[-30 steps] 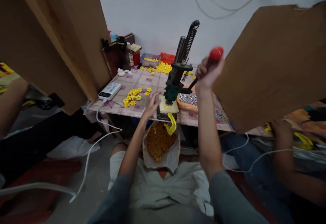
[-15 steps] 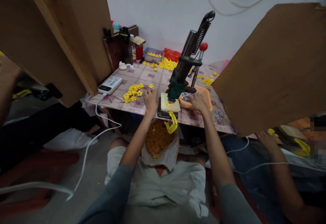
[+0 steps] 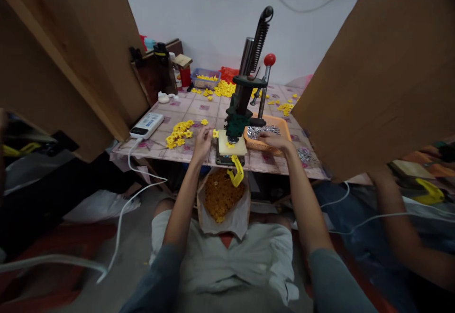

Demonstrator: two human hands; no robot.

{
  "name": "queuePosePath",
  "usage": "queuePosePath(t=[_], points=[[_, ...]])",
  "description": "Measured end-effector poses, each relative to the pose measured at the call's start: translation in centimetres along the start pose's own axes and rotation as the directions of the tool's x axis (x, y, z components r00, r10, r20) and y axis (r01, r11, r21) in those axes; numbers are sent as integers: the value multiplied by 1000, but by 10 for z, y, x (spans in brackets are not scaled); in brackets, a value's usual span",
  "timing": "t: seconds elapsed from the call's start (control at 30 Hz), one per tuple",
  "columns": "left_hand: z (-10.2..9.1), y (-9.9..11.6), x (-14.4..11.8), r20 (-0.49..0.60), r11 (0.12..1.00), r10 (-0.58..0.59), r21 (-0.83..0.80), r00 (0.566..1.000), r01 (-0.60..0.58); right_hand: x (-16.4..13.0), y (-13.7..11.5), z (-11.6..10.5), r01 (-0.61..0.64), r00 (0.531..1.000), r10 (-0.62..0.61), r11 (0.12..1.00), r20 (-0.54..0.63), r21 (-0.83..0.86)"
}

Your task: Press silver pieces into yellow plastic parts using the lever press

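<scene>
Between the fingertips of my left hand [image 3: 203,144] is a small yellow flower-shaped piece [image 3: 215,133], held just left of the press. The green hand press [image 3: 237,122] stands upright with a red-knobbed lever [image 3: 269,60]. Under its ram, another yellow flower piece [image 3: 230,145] lies on the cream pad [image 3: 223,149]. My right hand [image 3: 275,140] reaches into an orange basket [image 3: 287,133] of small shiny metal parts [image 3: 263,132]; its fingertips are among them, and whether they grip one is hidden. A pile of yellow flower pieces [image 3: 179,133] lies left of my left hand.
A yellow hook-shaped part [image 3: 236,171] juts from the press front above an open bag [image 3: 232,223] of yellow pieces. Cardboard panels [image 3: 387,71] flank the table. A white power bank [image 3: 147,124] with a cable lies left. A co-worker's arm [image 3: 401,227] is at right.
My left hand has lifted a yellow flower piece from the table beside the press. My right hand has stayed in the basket, its fingers shifting among the metal parts. The view has turned slightly.
</scene>
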State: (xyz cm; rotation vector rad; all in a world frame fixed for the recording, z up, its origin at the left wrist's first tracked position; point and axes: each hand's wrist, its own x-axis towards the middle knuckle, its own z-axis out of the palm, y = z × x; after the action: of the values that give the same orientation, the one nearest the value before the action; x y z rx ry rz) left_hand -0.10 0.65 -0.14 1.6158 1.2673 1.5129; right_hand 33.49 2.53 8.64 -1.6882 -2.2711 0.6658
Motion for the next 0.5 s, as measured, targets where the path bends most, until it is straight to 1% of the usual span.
queuePosePath(t=[0.03,0.1,0.17,0.23,0.3,0.4,0.5], points=[[1,-1,-1,18,999,10,-33,1000,-9,0,0,1,-1,1000,1,1000,7,21],[4,-3,-2,14,998,28,-63,1000,-27,1,0,4,6,1000,-6,996,7,85],[6,-3,-2,6,995,45,-91,999,-44,2,1,7,27,999,-23,985,-24,168],[8,-3,-3,30,988,45,-147,999,-40,2,2,10,56,996,-39,971,-78,234],[7,-1,-3,48,980,37,-196,998,-26,0,2,13,92,988,-57,963,-143,252],[6,4,-5,34,978,43,-208,998,-35,-4,0,17,148,971,-93,957,-221,251],[4,7,-5,55,974,94,-209,994,-81,-8,-3,18,165,964,-103,955,-247,247]])
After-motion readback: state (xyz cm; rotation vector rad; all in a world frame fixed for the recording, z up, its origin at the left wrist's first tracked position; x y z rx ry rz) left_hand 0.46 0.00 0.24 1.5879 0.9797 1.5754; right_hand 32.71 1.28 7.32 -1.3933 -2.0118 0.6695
